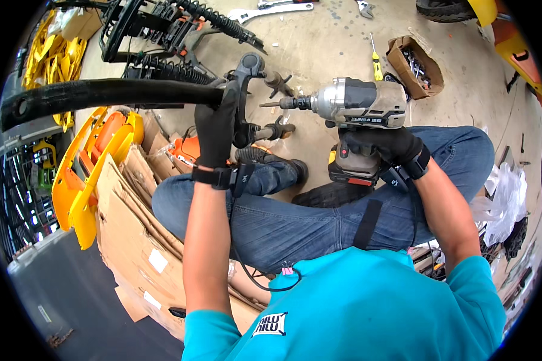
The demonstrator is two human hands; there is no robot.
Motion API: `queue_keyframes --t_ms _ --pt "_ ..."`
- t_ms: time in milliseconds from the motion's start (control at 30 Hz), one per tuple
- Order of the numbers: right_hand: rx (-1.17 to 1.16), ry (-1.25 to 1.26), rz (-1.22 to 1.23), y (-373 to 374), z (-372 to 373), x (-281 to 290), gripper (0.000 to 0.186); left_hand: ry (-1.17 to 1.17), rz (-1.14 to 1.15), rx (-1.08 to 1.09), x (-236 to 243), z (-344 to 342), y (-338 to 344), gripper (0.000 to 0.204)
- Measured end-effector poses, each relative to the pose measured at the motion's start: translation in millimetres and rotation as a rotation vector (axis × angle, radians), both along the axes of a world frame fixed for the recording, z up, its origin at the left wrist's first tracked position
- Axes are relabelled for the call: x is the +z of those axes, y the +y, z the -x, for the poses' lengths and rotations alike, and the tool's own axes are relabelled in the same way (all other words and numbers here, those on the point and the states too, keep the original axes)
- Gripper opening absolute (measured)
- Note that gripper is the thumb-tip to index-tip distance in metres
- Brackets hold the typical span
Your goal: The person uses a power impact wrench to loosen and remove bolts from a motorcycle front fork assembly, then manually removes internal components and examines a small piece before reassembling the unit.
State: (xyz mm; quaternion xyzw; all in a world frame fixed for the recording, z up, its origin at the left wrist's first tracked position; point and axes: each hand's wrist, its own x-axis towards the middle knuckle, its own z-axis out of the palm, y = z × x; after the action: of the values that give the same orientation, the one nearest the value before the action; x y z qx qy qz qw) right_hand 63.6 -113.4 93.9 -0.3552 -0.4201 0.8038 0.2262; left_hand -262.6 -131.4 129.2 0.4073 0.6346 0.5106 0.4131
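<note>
My left hand [215, 129], in a black glove, is closed round the right end of a thick black metal tube [114, 93] that reaches to the left edge and has a hole near its far end. Beside those fingers stands a dark metal clamp bracket [245, 75], joined to short metal rods on its right. My right hand [388, 144], also gloved, grips the handle of a grey and black cordless impact wrench [367, 103]. Its bit [271, 104] points left at the bracket, with a gap between them. The fingertips of my left hand are partly hidden.
A black frame with coil-spring shocks [223, 24] lies at the far left. Orange-yellow plastic panels [90, 180] and stacked cardboard [141, 228] are at my left. Beyond the wrench are a screwdriver [376, 65], an open box of bolts [424, 84] and a large wrench [271, 12].
</note>
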Motion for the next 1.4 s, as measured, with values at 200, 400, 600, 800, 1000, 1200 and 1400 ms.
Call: queue_keyframes --t_ms 200,400,600,800,1000,1200,1400 --pt "0.133 0.009 0.080 -10.8 0.5 -13.2 0.038 -0.068 -0.048 0.121 -7.2 -12.6 -3.5 0.038" --pt "0.140 -0.025 0.042 -14.1 4.8 -10.2 0.035 -0.032 -0.060 0.182 -5.0 -17.3 -5.1 0.039" --pt "0.148 -0.012 0.049 -13.8 5.2 -5.7 0.033 -0.036 -0.070 0.250 -8.0 -19.4 -12.4 0.037" --pt "0.156 0.018 0.100 -14.3 2.4 -18.7 0.039 -0.063 -0.032 0.344 -7.3 -20.3 -18.9 0.041" --pt "0.195 0.059 0.137 -12.0 -1.0 -29.4 0.053 -0.089 0.047 0.428 -4.6 -15.4 -28.6 0.048" --pt "0.193 0.077 0.184 -13.8 6.4 -31.2 0.057 -0.137 0.043 0.450 -4.9 -16.5 -31.1 0.051" --pt "0.231 0.049 0.185 -17.5 8.1 -39.1 0.054 -0.150 -0.041 0.447 -16.2 -10.8 -31.8 0.051"
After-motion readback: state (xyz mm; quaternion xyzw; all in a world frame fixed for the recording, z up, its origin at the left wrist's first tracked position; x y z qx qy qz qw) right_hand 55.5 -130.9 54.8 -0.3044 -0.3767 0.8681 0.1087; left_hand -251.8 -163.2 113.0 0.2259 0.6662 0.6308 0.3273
